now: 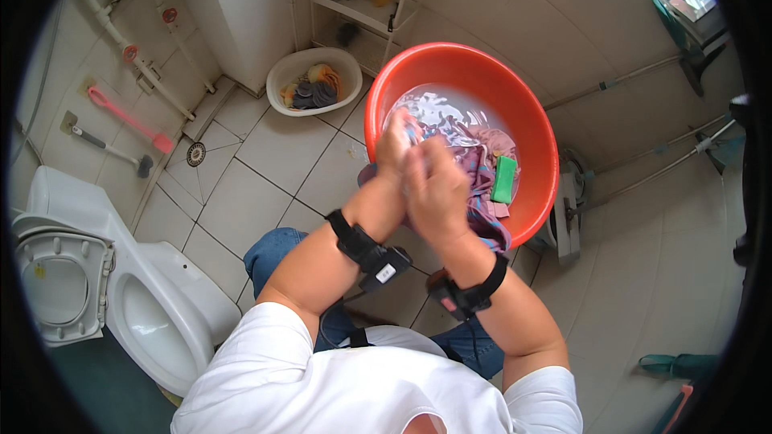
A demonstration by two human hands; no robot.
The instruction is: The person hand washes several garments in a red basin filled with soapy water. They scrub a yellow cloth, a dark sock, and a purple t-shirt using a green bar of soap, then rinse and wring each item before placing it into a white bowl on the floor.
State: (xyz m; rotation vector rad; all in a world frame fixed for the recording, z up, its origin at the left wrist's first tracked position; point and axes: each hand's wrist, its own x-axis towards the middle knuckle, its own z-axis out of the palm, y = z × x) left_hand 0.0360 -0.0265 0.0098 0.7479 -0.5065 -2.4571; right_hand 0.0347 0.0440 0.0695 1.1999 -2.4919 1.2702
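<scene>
My left hand (395,144) and my right hand (439,190) are close together over the near left rim of an orange-red plastic basin (482,69). Both are motion-blurred and closed on a bunched part of a wet purple plaid garment (476,163); much of their grip is hidden. Part of the garment drapes over the basin's near rim. Cloudy, sudsy water (437,105) fills the far side of the basin. A green rectangular block (503,179) lies on the cloth to the right of my hands, with a small pink block (497,210) just below it.
An oval white tub (280,75) with dark and yellow cloths stands beyond the basin, near a white shelf rack (356,9). Left are a floor drain (196,154), a toilet (163,325) and wall-hung brushes. A folded metal-framed object (567,211) leans by the basin's right side.
</scene>
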